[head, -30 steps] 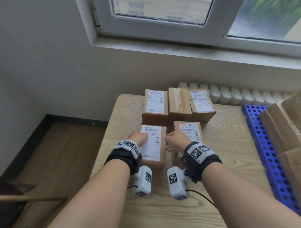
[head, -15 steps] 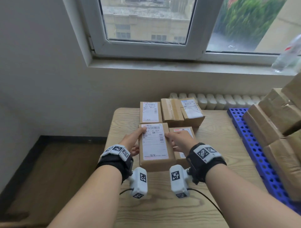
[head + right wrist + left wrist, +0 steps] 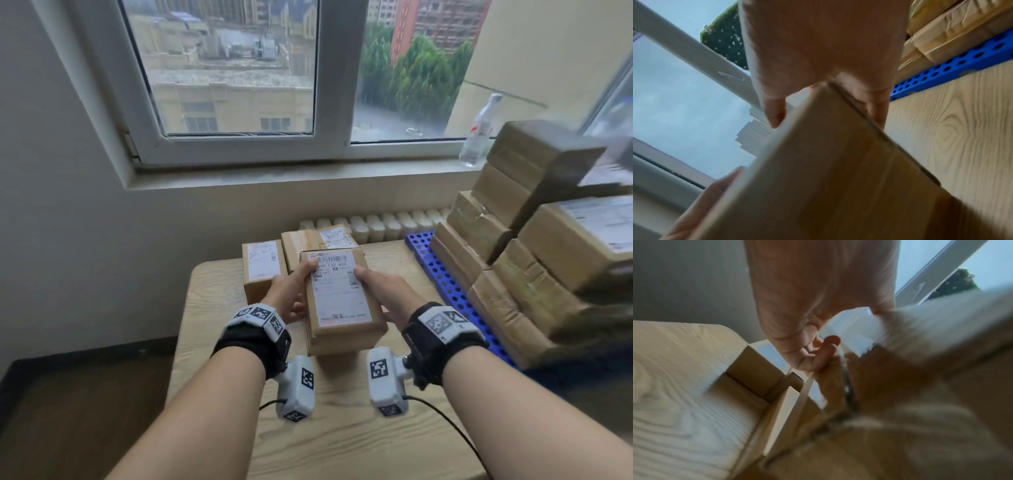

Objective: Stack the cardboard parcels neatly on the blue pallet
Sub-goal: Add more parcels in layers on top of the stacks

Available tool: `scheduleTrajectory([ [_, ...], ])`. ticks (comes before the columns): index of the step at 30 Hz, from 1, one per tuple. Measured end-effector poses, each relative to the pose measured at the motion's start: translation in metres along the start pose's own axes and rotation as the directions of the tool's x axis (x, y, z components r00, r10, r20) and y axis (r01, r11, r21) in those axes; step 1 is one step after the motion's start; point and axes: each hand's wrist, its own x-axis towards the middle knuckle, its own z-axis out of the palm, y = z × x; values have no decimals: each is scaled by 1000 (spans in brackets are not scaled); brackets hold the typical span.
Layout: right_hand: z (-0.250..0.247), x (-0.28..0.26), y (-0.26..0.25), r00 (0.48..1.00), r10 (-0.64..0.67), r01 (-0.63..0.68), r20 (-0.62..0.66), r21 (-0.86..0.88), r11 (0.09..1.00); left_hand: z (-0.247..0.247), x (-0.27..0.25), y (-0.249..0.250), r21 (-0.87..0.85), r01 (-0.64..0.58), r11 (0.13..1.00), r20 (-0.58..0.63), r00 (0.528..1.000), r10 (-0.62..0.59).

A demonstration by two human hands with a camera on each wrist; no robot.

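Observation:
I hold a cardboard parcel (image 3: 342,301) with a white shipping label in the air above the wooden table (image 3: 342,428). My left hand (image 3: 291,291) grips its left side, thumb on the label. My right hand (image 3: 383,291) grips its right side, thumb on top and fingers underneath. In the left wrist view the parcel (image 3: 910,386) is blurred, with my left hand (image 3: 816,345) at its edge. The right wrist view has the parcel (image 3: 828,170) filling the middle under my right hand (image 3: 818,73). The blue pallet (image 3: 442,270) lies to the right, with several parcels (image 3: 513,240) stacked on it.
More labelled parcels (image 3: 263,270) sit at the table's far edge, one (image 3: 325,238) behind the held one. A plastic bottle (image 3: 479,130) stands on the windowsill. A white radiator (image 3: 387,222) runs behind the table. The floor drops away on the left.
Both hands took the parcel by its sides and lifted it off the table toward me. My head tilted up, bringing the window and the pallet stack into view.

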Motion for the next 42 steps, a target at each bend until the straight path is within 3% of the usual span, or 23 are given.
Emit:
scheduleTrajectory([
  [6, -70, -30, -7, 992, 30, -47, 120, 146, 988, 76, -28, 36, 5, -164, 986, 109, 981, 162],
  [11, -148, -62, -21, 992, 16, -19, 124, 23, 1000, 148, -52, 60, -20, -241, 970, 173, 955, 241],
  [16, -230, -96, -35, 996, -77, 76, 48, 16, 997, 225, -75, 65, 0, -286, 958, 164, 945, 282],
  [25, -367, -124, -37, 980, -185, 193, -75, 122, 974, 350, -124, 65, -44, -363, 931, 292, 887, 359],
  [33, -456, -118, -37, 961, -252, 272, -117, 208, 939, 444, -124, 74, 6, -399, 917, 255, 887, 385],
  [42, -528, -57, -91, 927, -322, 357, -194, 180, 917, 521, -81, 143, 118, -494, 861, 246, 855, 457],
])
